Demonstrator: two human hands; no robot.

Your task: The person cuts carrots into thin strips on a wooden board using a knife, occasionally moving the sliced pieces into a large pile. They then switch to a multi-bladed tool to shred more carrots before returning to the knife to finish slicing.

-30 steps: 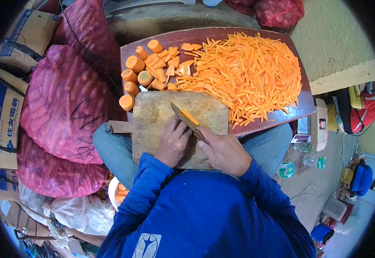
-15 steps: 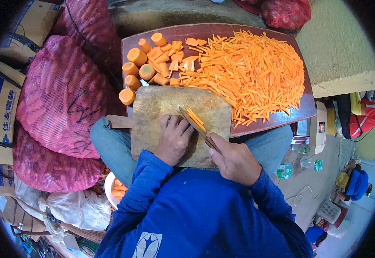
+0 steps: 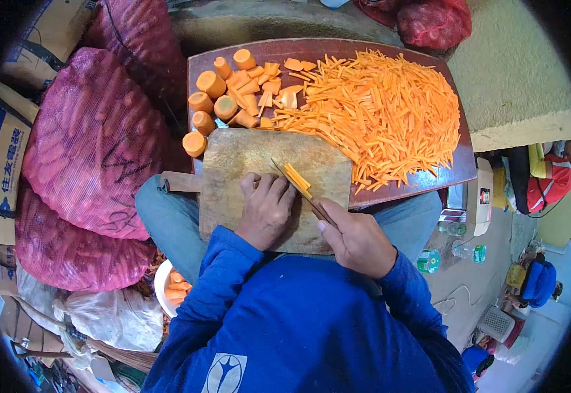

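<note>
A worn wooden cutting board (image 3: 233, 157) lies across the lap, against a dark red table. My right hand (image 3: 359, 241) is closed round the handle of a knife (image 3: 298, 190), its blade slanting up to the left over the board. Several thin carrot sticks (image 3: 296, 177) lie along the blade's right side. On the board's middle rests my left hand (image 3: 267, 211), fingers curled just left of the blade; what is under them is hidden. Beyond the board, a big heap of cut carrot strips (image 3: 390, 111) covers the table's right part, and carrot chunks (image 3: 211, 84) stand at the left.
Red mesh sacks (image 3: 92, 144) are stacked at the left beside cardboard boxes (image 3: 0, 164). A white bowl of carrot pieces (image 3: 165, 288) is by the left knee. Plastic bottles (image 3: 428, 261) are on the floor at the right. Another mesh bag (image 3: 435, 23) sits beyond the table.
The camera view has shifted slightly. Both hands stay in nearly the same place, and the knife remains beside the carrot sticks.
</note>
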